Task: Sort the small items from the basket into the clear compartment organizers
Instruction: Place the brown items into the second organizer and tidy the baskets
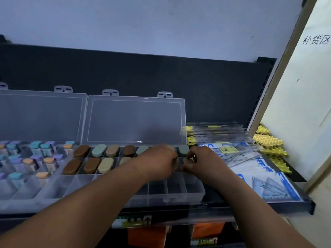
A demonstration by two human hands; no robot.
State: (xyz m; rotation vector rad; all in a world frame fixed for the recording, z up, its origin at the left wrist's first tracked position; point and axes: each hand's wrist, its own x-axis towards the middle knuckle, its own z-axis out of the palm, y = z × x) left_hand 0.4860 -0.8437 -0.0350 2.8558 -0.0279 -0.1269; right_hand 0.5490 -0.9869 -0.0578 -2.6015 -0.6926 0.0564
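Beige and oval, the small piece (188,161) sits pinched between the thumb and fingers of my right grip (202,161), just over the right end of the middle row of the clear organizer (195,191). My left grip (159,161) is close beside it over the same row, its fingers curled inward; I cannot tell whether they hold anything, since the back of the hand hides them. In the far row lie more oval pieces, brown (81,150), grey-green (98,149) and tan (112,150), one to a compartment, with another grey-green one (183,149) at the right end. The middle row holds two brown pieces and two beige ones towards its left. The organizer's clear lid (134,120) stands open, leaning against the dark back panel (143,72). Touching it on the left is a second clear organizer (26,194), also open, filled with small bottles (48,161) capped in teal, purple and orange. Both rest on a black shelf (304,206). To the right lie clear packs of rulers and set squares (259,169), and beyond them a heap of yellow items (268,140) beside a white board (304,86) with handwritten characters. Orange boxes (146,237) show below the shelf edge.
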